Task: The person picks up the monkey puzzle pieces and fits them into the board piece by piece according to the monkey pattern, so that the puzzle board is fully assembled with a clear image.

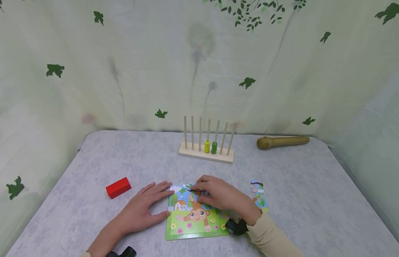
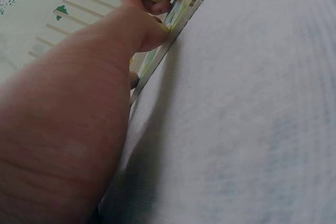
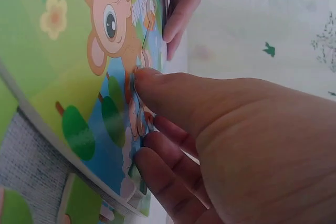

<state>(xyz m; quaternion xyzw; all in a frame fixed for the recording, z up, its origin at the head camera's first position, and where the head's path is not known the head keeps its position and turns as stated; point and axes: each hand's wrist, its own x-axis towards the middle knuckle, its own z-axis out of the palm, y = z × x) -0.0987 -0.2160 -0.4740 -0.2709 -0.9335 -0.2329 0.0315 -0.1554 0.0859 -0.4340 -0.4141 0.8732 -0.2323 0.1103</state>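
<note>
Monkey puzzle [image 1: 194, 224], near middle of grey bench [image 1: 302, 189]; printed cloth [image 1: 138, 71] behind.
Picture top faces far; longer axis cannot be told (view foreshortened). Left hand [image 1: 149, 202] lies with fingers spread at the left edge; right hand [image 1: 220, 194] pinches a piece [image 3: 135, 114] over the far part. Loose pieces [image 1: 258, 194] lie to the right. Far middle, a peg rack [image 1: 202, 155] carries yellow beads [image 1: 207, 146] and green beads [image 1: 214, 147], each colour on one peg.

Your puzzle [image 1: 181, 233] is showing a brown monkey [image 1: 197, 215] on flowered green, the block [image 1: 118, 187] is showing red, the tablecloth [image 1: 148, 157] mottled grey, your sleeve [image 1: 271, 235] beige.
</note>
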